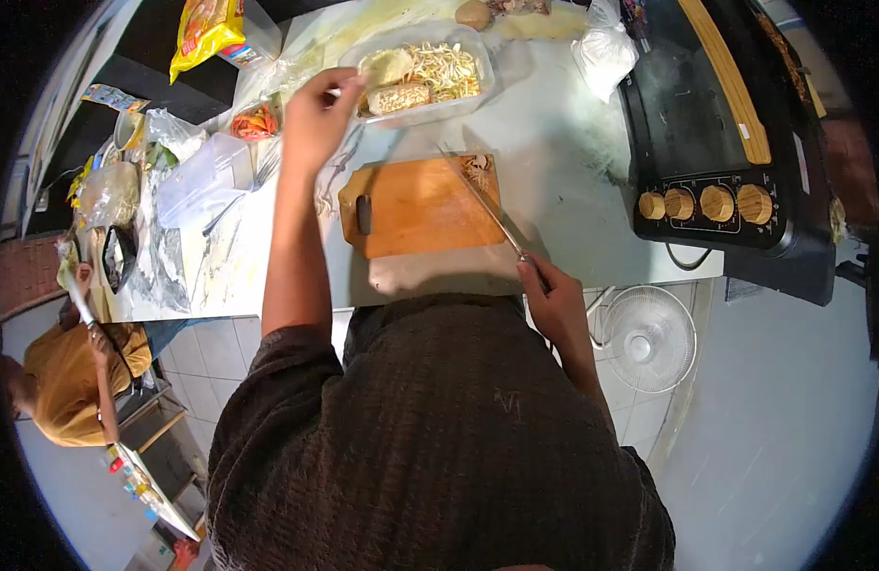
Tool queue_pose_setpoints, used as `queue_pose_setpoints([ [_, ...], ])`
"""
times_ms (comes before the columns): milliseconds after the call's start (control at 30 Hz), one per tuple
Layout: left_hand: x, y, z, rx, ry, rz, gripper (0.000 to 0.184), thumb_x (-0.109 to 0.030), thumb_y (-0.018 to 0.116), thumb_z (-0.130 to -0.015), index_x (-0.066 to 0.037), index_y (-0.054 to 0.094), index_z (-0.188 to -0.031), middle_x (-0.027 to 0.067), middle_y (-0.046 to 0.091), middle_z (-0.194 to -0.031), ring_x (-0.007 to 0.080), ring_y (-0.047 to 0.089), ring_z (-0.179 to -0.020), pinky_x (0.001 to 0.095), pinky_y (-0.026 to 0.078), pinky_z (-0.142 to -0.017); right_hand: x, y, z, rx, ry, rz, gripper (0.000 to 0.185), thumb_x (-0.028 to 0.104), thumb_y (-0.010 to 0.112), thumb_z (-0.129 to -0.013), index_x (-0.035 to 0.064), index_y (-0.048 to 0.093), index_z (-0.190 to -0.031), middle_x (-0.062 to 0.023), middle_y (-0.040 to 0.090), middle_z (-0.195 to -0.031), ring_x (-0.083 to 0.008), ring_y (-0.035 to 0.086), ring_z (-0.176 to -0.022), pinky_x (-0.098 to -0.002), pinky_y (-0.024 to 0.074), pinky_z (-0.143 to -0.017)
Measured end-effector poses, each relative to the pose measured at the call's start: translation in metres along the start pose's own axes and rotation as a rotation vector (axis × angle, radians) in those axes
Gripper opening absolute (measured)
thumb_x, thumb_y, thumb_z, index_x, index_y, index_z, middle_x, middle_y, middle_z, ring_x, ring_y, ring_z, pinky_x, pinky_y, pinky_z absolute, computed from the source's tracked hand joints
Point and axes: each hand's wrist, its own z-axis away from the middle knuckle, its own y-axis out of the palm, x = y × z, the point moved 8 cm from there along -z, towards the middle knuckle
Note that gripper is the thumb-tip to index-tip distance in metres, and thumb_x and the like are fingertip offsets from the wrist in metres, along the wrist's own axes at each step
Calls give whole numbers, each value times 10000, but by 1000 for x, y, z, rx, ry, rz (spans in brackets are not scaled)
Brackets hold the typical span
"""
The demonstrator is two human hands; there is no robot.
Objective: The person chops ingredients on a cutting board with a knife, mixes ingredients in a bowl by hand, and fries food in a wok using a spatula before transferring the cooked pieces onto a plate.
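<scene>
Right hand (552, 300) grips a knife (485, 206) across the board (411, 209) edge; left hand (318, 112), hold unclear, beside tub (438, 113) rim.

Left hand (318, 116) forward, right hand (556, 301) back

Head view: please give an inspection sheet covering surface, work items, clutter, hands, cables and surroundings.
Surface: pale counter, stained at left.
Work items: knife slanting over cutting board, scraps at its far right corner; food container beyond.
Clutter: yellow packet, clear tub at left.
Hands: right hand holds knife; left hand by food container's left side, grip unclear.
Cables: dark cord below oven.
Surroundings: oven at right, floor fan, another person at left.
</scene>
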Motion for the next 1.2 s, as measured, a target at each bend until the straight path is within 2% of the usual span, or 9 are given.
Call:
queue_pose_setpoints([
  [100, 45, -43, 20, -29, -116, 21, 277, -249, 687, -890, 8, 687, -994, 31, 661, -778, 65, 544, -675, 229, 449, -631, -1, 0, -4, -16, -36, 38, 424, 388, 571, -928, 59, 645, -1185, -231, 686, -935, -316, 690, -830, -377, 508, -757],
  [167, 68, -70, 43, -34, -317, -66, 248, -221, 682, -889, 20, 683, -949, 31, 640, -752, 69, 546, -677, 232, 449, -643, 7, 1, -6, -15, -65, -11, 359, 285, 614, -928, 21, 652, -1168, 2, 578, -680, -53, 457, -630, -242, 395, -569],
  [267, 91, -84, 74, 104, -322, -295, 217, -182, 677, -877, 25, 678, -941, 46, 638, -738, 81, 563, -682, 239, 451, -632, 17, 4, -10, 26, -79, -32, 347, 268, 614, -928, 19, 651, -1166, 18, 541, -662, -43, 435, -620, -239, 378, -551],
  [400, 119, -62, 111, 240, -426, -145, 211, -163, 695, -849, 34, 670, -921, 72, 657, -726, 120, 593, -624, 260, 475, -597, 23, 9, -19, 26, -151, -18, 340, 253, 616, -927, 8, 648, -1161, 6, 567, -677, -45, 443, -619, -232, 384, -555],
  [467, 99, -52, 111, 215, -345, -181, 221, -187, 722, -823, 14, 676, -903, 92, 678, -748, 152, 623, -632, 273, 476, -606, 24, 11, -22, 50, -152, 37, 367, 331, 587, -925, 52, 654, -1153, -199, 687, -820, -293, 690, -717, -353, 513, -666],
  [567, 98, -48, 111, 175, -316, -330, 207, -202, 726, -810, -12, 682, -876, 113, 683, -757, 197, 649, -661, 308, 471, -611, 32, 10, -22, 38, -194, 53, 365, 327, 588, -924, 49, 650, -1154, -206, 686, -829, -314, 694, -738, -365, 519, -671],
  [800, 97, -51, 110, 153, -327, -536, 184, -191, 693, -834, -9, 666, -834, 136, 672, -799, 231, 645, -707, 327, 459, -647, 31, 4, -21, 41, -176, 81, 366, 322, 596, -921, 45, 651, -1154, -214, 689, -857, -323, 698, -773, -373, 519, -678],
  [1067, 82, -51, 101, 32, -316, 15, 176, -146, 594, -949, 13, 606, -1022, 32, 631, -820, 99, 554, -772, 247, 455, -702, 33, 4, -21, 77, -102, 53, 382, 320, 602, -919, 23, 648, -1155, -213, 688, -825, -266, 689, -704, -352, 511, -665],
  [1200, 55, -28, 97, -8, -330, 124, 172, -131, 580, -956, 15, 628, -1033, 20, 636, -835, 92, 551, -762, 231, 457, -720, 30, 6, -22, 42, -171, 20, 383, 319, 599, -921, 18, 648, -1153, -205, 684, -796, -231, 676, -677, -341, 506, -653],
])
